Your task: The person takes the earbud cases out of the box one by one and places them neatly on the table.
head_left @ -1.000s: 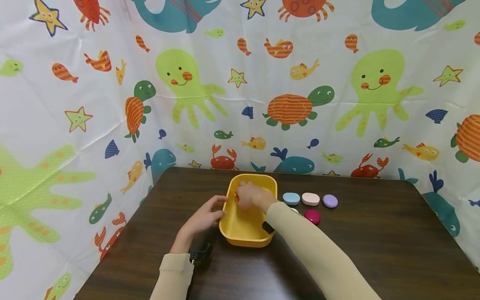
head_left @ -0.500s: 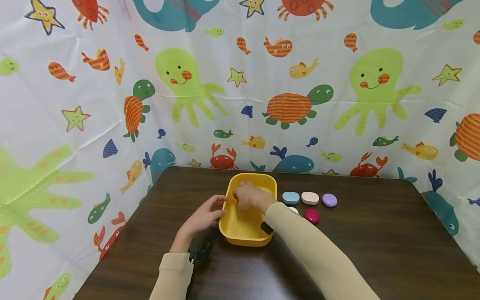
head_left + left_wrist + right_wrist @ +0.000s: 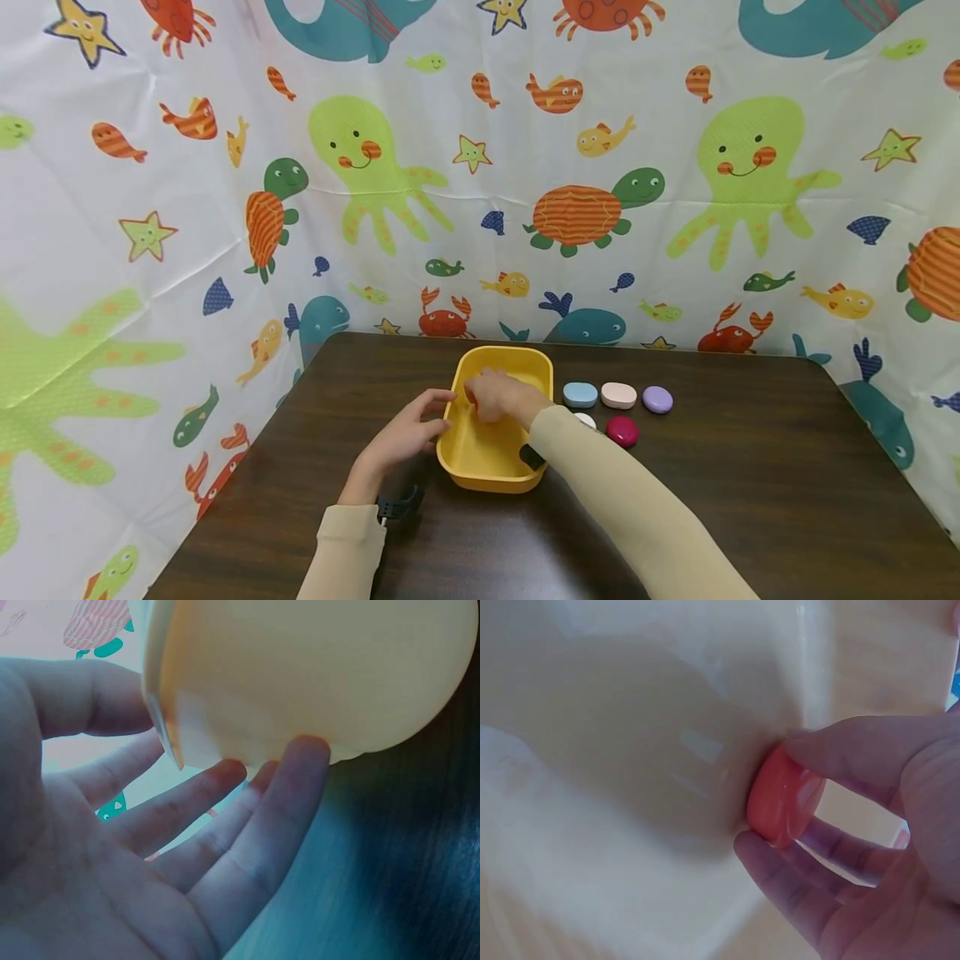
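Note:
A yellow plastic tub [image 3: 483,454] stands on the dark table. Inside it, near its left wall, my right hand [image 3: 501,395] pinches a glossy red, rounded object [image 3: 781,799] between thumb and fingers. The right wrist view shows that object against the tub's pale-looking inner surface; its exact kind is unclear. My left hand [image 3: 405,429] is at the tub's left side. Seen from the left wrist, its fairly straight fingers [image 3: 262,832] touch the outer wall, with the thumb at the rim.
Right of the tub lie similar small smooth objects: a blue oval [image 3: 581,394], a pink oval [image 3: 618,396], a purple round [image 3: 657,400] and a crimson round [image 3: 622,432]. A white one [image 3: 585,419] is partly behind my right sleeve. A sea-animal-printed cloth [image 3: 480,192] hangs behind the table.
The right hand has shifted very slightly left and nearer inside the tub, still pinching the red object. The left hand stays at the tub's side; the whole view drifts slightly.

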